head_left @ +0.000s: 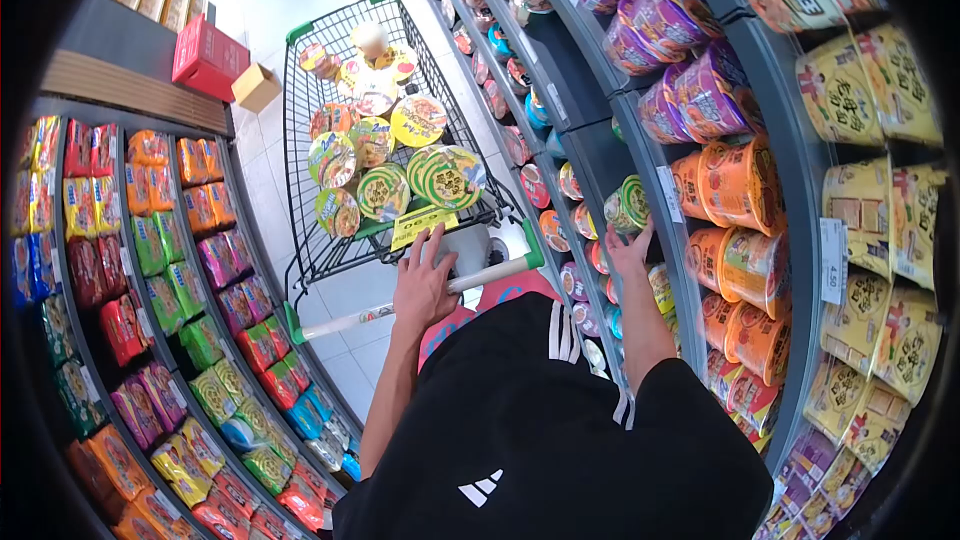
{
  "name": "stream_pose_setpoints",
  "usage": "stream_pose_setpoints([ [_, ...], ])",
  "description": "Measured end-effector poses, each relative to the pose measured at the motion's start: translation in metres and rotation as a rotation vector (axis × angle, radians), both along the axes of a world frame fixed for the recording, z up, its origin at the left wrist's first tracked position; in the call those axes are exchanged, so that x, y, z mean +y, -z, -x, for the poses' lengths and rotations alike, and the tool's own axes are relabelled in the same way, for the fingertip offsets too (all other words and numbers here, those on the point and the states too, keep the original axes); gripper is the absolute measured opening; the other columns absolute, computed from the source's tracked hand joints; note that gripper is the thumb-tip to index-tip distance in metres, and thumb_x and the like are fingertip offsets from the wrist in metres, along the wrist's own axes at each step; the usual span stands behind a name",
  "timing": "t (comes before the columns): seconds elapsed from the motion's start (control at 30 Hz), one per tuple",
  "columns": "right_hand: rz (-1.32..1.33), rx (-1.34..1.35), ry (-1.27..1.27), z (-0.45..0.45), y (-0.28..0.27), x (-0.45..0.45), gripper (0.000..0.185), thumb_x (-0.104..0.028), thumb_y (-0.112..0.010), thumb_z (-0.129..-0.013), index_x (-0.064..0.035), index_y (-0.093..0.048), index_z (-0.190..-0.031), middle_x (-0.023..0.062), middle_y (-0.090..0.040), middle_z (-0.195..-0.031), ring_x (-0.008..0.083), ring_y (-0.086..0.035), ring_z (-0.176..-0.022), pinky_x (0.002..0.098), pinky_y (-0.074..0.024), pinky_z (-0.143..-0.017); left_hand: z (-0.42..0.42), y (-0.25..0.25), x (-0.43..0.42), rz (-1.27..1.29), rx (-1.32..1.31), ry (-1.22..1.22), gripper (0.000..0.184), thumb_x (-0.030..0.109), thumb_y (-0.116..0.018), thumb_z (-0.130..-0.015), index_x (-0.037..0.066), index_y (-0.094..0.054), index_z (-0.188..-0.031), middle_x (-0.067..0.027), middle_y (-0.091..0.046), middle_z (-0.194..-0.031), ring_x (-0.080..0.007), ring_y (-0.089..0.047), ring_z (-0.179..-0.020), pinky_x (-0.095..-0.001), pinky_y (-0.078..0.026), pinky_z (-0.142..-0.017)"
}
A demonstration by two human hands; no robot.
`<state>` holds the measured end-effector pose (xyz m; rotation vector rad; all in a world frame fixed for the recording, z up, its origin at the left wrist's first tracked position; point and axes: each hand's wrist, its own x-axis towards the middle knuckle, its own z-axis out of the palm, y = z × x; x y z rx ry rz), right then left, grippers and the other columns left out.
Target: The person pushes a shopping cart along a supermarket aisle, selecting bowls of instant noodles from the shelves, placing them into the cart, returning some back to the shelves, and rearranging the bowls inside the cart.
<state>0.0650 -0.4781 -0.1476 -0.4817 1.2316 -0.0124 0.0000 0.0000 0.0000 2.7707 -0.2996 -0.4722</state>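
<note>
Green cup (628, 200) by the shelf (592, 155), right hand (629, 252) touching it.
The right hand has its fingers apart at the cup's near side; the left hand (428, 278) is loosely open over the cart handle (500, 273).

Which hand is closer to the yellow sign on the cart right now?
Left. The left hand has its fingertips at the lower edge of the yellow sign; the right hand is farther off, by a green-lidded cup.
</note>
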Motion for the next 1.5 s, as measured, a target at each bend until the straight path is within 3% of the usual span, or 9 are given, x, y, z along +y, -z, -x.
stream_pose_setpoints([
  [0.17,0.08,-0.189,-0.13,-0.012,-0.01,0.016,0.092,-0.052,-0.087,-0.087,-0.0165,-0.041,-0.158,0.0066,-0.043,-0.151,0.0412,-0.063,-0.133,0.0544,-0.0519,-0.101,-0.002,-0.001,0.007,0.023,-0.052,-0.022,0.064,0.023,-0.085,-0.068,0.016,-0.075,-0.131,-0.0079,-0.033,-0.178,-0.0329,-0.035,-0.16,-0.0517,-0.048,-0.109],
  [0.37,0.054,-0.273,-0.112,-0.007,0.01,0.001,0.07,-0.034,-0.08,-0.096,-0.0151,-0.047,-0.154,0.0066,-0.047,-0.153,0.0439,-0.06,-0.138,0.058,-0.0509,-0.107,-0.004,-0.003,-0.003,0.045,-0.04,-0.042,0.061,0.021,-0.083,-0.069,0.017,-0.075,-0.13,-0.007,-0.035,-0.177,-0.0328,-0.036,-0.161,-0.0534,-0.048,-0.111],
  [0.57,0.025,-0.146,-0.064,0.002,0.019,-0.002,0.059,-0.035,-0.076,-0.099,-0.0129,-0.054,-0.149,0.0079,-0.049,-0.154,0.0414,-0.06,-0.139,0.0603,-0.0493,-0.113,-0.007,-0.001,-0.013,0.061,-0.046,-0.063,0.062,0.019,-0.081,-0.068,0.016,-0.075,-0.129,-0.0077,-0.036,-0.176,-0.0336,-0.037,-0.16,-0.0542,-0.049,-0.11],
  [0.8,0.506,0.057,-0.221,-0.014,0.034,-0.011,0.07,-0.053,-0.086,-0.093,-0.0225,-0.056,-0.148,0.0084,-0.06,-0.138,0.0282,-0.068,-0.111,0.0431,-0.0601,-0.089,-0.006,-0.002,-0.023,0.07,-0.085,-0.071,0.065,0.026,-0.086,-0.07,0.017,-0.073,-0.133,-0.0082,-0.035,-0.177,-0.0342,-0.038,-0.16,-0.0554,-0.05,-0.11],
  [1.0,0.684,0.154,-0.215,-0.023,0.032,-0.011,0.051,-0.037,-0.09,-0.095,-0.0114,-0.064,-0.13,0.0068,-0.074,-0.105,0.0148,-0.068,-0.07,0.0246,-0.0585,-0.059,-0.002,0.004,-0.03,0.034,-0.091,-0.061,0.064,0.029,-0.09,-0.072,0.016,-0.073,-0.133,-0.0088,-0.035,-0.177,-0.0345,-0.036,-0.161,-0.0574,-0.051,-0.109],
  [1.1,0.694,0.127,-0.249,-0.019,0.044,-0.019,0.049,-0.039,-0.09,-0.095,-0.01,-0.066,-0.125,0.0071,-0.074,-0.103,0.0145,-0.069,-0.07,0.0237,-0.0593,-0.059,-0.001,-0.002,-0.029,0.06,-0.081,-0.054,0.069,0.03,-0.092,-0.071,0.016,-0.071,-0.136,-0.0091,-0.035,-0.178,-0.0353,-0.036,-0.161,-0.0579,-0.05,-0.11],
  [1.3,0.598,0.18,-0.295,-0.013,0.052,-0.028,0.051,-0.05,-0.085,-0.096,-0.0109,-0.068,-0.124,0.0052,-0.07,-0.117,0.0159,-0.068,-0.09,0.0274,-0.0609,-0.072,0.002,-0.004,-0.024,0.105,-0.07,-0.042,0.086,0.04,-0.093,-0.075,0.02,-0.059,-0.152,-0.0108,-0.032,-0.178,-0.0356,-0.033,-0.162,-0.059,-0.047,-0.115],
  [1.4,0.671,0.189,-0.308,-0.013,0.04,-0.021,0.062,-0.052,-0.087,-0.09,-0.0102,-0.064,-0.13,0.0071,-0.068,-0.125,0.0199,-0.069,-0.098,0.0328,-0.0622,-0.078,-0.015,-0.003,-0.018,0.258,-0.05,-0.085,0.086,0.048,-0.087,-0.086,0.01,-0.055,-0.155,-0.0182,-0.048,-0.166,-0.0395,-0.046,-0.152,-0.0548,-0.048,-0.116],
  [1.5,1.174,0.513,-0.323,0.01,0.105,-0.04,0.071,-0.042,-0.086,-0.088,-0.0067,-0.053,-0.141,0.0134,-0.067,-0.123,0.0253,-0.068,-0.103,0.0397,-0.0617,-0.086,-0.035,-0.009,-0.006,0.431,0.059,-0.187,0.081,0.048,-0.079,-0.096,0.0,-0.052,-0.155,-0.0296,-0.067,-0.142,-0.0466,-0.063,-0.134,-0.0521,-0.05,-0.113],
])
